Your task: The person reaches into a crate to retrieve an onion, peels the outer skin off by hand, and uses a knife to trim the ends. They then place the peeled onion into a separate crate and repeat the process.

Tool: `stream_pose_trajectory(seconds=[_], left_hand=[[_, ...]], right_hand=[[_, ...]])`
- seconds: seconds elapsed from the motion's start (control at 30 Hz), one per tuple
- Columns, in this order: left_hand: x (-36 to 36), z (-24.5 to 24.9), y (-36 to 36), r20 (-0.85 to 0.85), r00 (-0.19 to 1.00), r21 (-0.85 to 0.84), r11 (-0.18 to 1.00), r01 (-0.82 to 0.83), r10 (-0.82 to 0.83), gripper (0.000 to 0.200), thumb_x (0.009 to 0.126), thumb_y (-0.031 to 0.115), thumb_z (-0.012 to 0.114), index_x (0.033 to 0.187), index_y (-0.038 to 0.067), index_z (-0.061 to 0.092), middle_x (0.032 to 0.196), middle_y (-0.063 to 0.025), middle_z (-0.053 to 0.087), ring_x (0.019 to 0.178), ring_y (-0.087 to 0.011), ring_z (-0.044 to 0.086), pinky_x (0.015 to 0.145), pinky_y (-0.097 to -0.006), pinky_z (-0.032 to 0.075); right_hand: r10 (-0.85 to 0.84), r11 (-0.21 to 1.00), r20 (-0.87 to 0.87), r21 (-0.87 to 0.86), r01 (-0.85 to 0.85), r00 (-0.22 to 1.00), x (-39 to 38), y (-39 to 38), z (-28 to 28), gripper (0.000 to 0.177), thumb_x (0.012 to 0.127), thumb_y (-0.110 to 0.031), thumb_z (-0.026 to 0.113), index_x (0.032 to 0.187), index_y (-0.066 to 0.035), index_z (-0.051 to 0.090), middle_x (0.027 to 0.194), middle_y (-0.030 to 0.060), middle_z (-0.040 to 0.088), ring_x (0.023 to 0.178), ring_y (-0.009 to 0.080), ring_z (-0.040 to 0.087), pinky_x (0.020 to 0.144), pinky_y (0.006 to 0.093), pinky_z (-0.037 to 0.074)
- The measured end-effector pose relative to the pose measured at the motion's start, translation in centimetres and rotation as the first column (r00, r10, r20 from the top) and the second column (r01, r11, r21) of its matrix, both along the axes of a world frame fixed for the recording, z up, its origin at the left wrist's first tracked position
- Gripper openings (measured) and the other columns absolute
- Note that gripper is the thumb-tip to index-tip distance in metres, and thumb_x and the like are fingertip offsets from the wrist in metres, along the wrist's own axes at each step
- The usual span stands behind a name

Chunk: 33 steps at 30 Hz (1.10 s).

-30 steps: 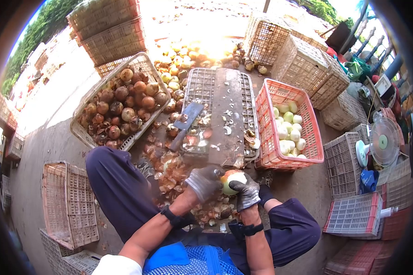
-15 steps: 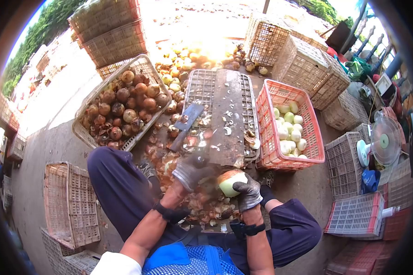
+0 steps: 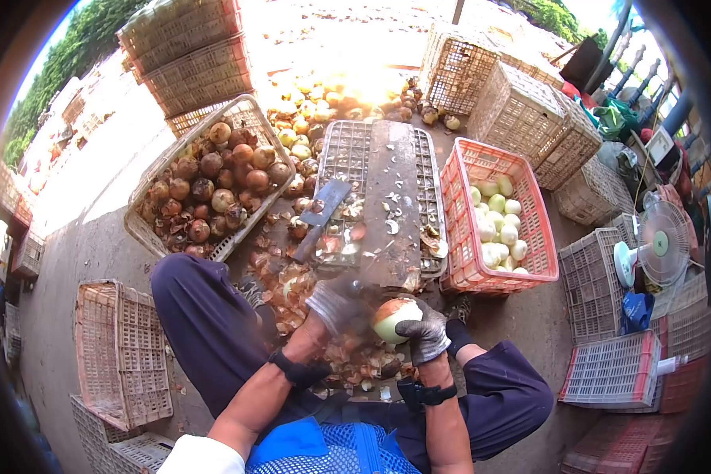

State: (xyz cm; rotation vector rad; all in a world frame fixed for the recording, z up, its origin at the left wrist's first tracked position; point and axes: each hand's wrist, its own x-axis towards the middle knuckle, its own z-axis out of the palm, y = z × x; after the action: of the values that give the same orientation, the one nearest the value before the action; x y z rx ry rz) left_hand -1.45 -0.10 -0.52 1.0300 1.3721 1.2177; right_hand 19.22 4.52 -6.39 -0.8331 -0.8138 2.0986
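My right hand (image 3: 425,332), in a grey and black work glove, is wrapped round a partly peeled onion (image 3: 393,320). Brown skin is left on the onion's top, while its lower side is bare and pale green. Just left of the onion is my left hand (image 3: 332,304), also gloved. Motion smears its fingers, so I cannot make out whether they hold anything. Ahead of it, a cleaver (image 3: 324,209) rests on the upturned crate (image 3: 346,146) beside a wooden board (image 3: 393,182) with white scraps on it.
A crate of unpeeled onions (image 3: 213,178) stands at front left, and a red crate (image 3: 541,245) with peeled onions at right. Loose skins (image 3: 288,292) litter the ground between my legs. Stacked crates (image 3: 521,110) and a fan (image 3: 662,243) stand on the right, more loose onions (image 3: 316,107) at the back.
The onion in my right hand has turned slightly and shifted a little left. My left hand has moved slightly to the right, near the onion. The cleaver and crates have stayed put.
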Motion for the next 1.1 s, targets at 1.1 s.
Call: stream_pose_trajectory(seconds=[1.1], left_hand=[[-0.8, -5.7, 0.8, -0.548, 0.829, 0.25, 0.968, 0.036, 0.11, 0.02, 0.07, 0.001, 0.062, 0.09, 0.003, 0.061, 0.076, -0.0023, 0.061, 0.068, -0.0092, 0.053, 0.058, -0.0266, 0.046]], right_hand=[[0.132, 0.985, 0.172, 0.09, -0.149, 0.976, -1.2, -0.7, 2.9, 0.076, 0.046, -0.009, 0.082, 0.117, 0.004, 0.057, 0.102, 0.0106, 0.065, 0.09, 0.0225, 0.063, 0.081, 0.036, 0.053]])
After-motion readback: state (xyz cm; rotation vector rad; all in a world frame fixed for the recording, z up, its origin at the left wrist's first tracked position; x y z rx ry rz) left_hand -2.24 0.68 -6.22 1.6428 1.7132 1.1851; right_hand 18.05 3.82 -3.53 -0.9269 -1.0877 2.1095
